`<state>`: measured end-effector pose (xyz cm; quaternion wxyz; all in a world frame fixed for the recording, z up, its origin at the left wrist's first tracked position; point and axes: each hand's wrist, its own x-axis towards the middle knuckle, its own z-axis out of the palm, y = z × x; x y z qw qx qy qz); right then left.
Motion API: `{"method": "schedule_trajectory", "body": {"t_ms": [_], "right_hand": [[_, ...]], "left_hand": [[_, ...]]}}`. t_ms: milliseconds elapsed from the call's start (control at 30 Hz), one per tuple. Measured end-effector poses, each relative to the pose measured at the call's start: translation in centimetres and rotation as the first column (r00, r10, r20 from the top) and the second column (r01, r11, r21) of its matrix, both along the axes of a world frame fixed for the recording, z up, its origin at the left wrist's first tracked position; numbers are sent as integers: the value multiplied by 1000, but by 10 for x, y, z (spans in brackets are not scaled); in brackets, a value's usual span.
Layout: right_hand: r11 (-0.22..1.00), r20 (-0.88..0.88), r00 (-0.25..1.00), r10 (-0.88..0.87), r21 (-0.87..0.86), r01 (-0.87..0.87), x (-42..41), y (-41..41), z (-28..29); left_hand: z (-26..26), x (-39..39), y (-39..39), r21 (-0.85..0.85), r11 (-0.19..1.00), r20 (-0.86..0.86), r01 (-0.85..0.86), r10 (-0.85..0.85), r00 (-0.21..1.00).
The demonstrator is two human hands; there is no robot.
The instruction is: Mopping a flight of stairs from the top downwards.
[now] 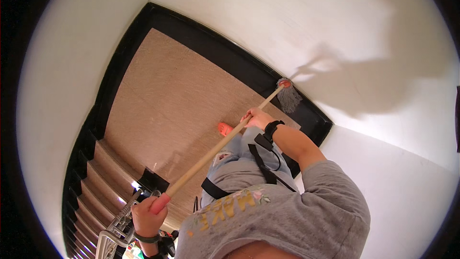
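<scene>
A string mop with a long wooden handle (205, 160) slants across in front of my body. My left hand (148, 216) is closed around the pinkish-red grip at the handle's near end. Farther along the shaft, my right hand (256, 118) wraps the wood, with a black strap and small device on that wrist. The mop's grey string head (288, 98), topped by an orange-red socket (285, 83), rests on the black floor border (248, 73) against the wall. Its strands trail toward the corner at right.
Brown speckled floor (169, 79) spreads ahead, edged in black below white walls (269, 18). Stairs (104, 180) descend at left beside a metal railing (115, 226). An orange slipper (225, 128) shows on one foot. My shadow (377, 75) falls on the right wall.
</scene>
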<state>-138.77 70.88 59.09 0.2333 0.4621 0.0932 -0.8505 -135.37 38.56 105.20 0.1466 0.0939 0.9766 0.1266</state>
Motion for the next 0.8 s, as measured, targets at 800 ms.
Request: {"method": "schedule_trajectory", "body": {"t_ms": [800], "right_hand": [[987,370,928,-38,-133,94,-41,-53,84]], "left_hand": [[16,56,-42,8,975,-71,-222,222,973]]}}
